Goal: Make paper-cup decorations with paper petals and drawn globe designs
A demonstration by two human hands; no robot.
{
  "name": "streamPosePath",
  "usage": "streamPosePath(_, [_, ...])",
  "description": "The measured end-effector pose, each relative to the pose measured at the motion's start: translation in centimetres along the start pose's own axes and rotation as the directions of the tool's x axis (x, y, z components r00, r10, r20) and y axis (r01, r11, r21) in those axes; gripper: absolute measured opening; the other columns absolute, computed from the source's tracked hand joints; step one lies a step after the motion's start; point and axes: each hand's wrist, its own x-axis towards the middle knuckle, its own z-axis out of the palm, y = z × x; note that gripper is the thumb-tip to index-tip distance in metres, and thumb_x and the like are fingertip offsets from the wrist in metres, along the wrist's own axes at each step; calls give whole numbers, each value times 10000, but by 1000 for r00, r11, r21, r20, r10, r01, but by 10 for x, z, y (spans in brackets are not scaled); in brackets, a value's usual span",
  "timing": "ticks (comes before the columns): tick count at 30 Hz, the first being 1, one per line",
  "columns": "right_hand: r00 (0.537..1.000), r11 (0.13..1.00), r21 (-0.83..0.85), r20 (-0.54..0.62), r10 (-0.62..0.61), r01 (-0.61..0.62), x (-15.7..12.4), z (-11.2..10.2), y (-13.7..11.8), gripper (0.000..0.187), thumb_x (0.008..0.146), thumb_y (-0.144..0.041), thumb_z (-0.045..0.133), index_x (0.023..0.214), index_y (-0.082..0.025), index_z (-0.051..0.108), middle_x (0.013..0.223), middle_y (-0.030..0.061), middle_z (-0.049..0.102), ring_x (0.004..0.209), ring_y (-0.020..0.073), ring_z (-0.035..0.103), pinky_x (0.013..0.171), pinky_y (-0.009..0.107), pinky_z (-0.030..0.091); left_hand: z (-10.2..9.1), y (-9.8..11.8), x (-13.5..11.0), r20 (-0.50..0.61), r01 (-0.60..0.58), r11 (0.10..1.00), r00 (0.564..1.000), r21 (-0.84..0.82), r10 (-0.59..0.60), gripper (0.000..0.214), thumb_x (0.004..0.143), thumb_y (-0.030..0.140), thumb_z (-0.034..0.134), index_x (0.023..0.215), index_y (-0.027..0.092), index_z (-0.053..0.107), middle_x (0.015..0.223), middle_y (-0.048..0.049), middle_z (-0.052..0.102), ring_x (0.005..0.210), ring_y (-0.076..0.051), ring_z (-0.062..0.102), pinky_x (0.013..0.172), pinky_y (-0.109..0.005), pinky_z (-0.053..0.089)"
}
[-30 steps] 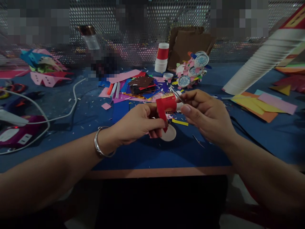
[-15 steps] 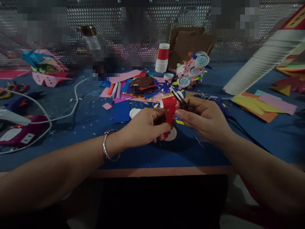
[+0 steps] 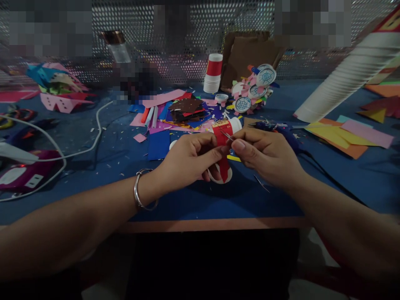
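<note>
My left hand (image 3: 195,158) is closed on a red-and-white paper cup (image 3: 220,130) that is partly cut, its fingers on the near side. A pointed red flap (image 3: 224,168) hangs below the fingers, over a white round piece (image 3: 229,176). In my right hand (image 3: 265,156) is a small pair of scissors (image 3: 227,135), gripped by thumb and fingers, its blades at the red wall of the cup. The scissors' handles are mostly hidden in the hand. Both hands are close together above the blue table.
Behind lie coloured papers (image 3: 186,109) and scraps. A stack of paper cups (image 3: 213,73) stands near brown cardboard (image 3: 242,62). Right are a glue gun (image 3: 286,135) with cable, paper sheets (image 3: 343,137) and a long cup stack (image 3: 346,77). A purple power strip (image 3: 37,171) lies left.
The scissors' blades have swung down and left and look closer together. The cup has turned, showing more of its white end, and the red flap hangs lower.
</note>
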Motion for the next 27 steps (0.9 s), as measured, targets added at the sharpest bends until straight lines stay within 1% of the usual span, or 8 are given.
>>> streamPosePath(2, [1000,998,-59,-14,-26,25,0,-1,-2,553,912,-753,710,782,-216,692,709,11,621,602,135,498,532,307,365,0,-1,0,16,-1,1000,1000,-19,1,396,896,491,847,813,176,623,628,-20,735,516,-114,683,453,-172,512])
streamPosePath(4, [999,996,-83,-25,-45,42,-1,-2,-3,580,913,-775,691,789,-208,695,697,11,620,583,127,487,518,306,350,0,-2,0,40,5,999,999,-35,-4,429,877,524,862,814,169,629,630,-19,738,517,-111,683,453,-166,513])
streamPosePath(7, [998,993,-106,-24,-53,50,-1,-3,-3,583,916,-776,686,790,-207,689,654,-6,583,558,119,463,505,308,322,0,-3,-1,53,18,999,998,-46,-16,445,879,541,859,818,158,642,633,-18,739,529,-106,689,464,-157,520])
streamPosePath(10, [998,990,-128,-17,-64,61,-2,-3,-2,581,917,-772,688,760,-214,663,621,-19,538,549,119,438,508,315,308,0,-4,-2,54,15,999,998,-51,-12,437,885,535,858,821,159,644,636,-9,737,538,-99,692,471,-148,519])
streamPosePath(14, [996,987,-138,-23,-89,85,-3,-3,-3,569,924,-754,696,737,-219,646,669,-4,589,588,127,484,536,319,331,-1,-4,-2,81,10,998,997,-61,-5,402,902,500,854,835,158,651,653,-3,740,551,-93,695,471,-139,516])
streamPosePath(18, [994,984,-148,-23,-102,98,-4,-3,-5,551,952,-717,690,721,-221,628,640,-18,568,556,112,460,524,318,312,0,-3,-1,102,5,998,995,-68,2,397,911,483,849,821,153,647,656,-2,728,559,-90,694,476,-138,523])
streamPosePath(27, [990,980,-149,-30,-136,130,-5,-2,-7,520,958,-687,707,740,-217,668,624,-33,559,536,98,437,510,306,307,2,-4,-2,104,-11,998,994,-54,17,402,925,485,832,806,155,636,670,-15,730,572,-92,693,477,-136,515])
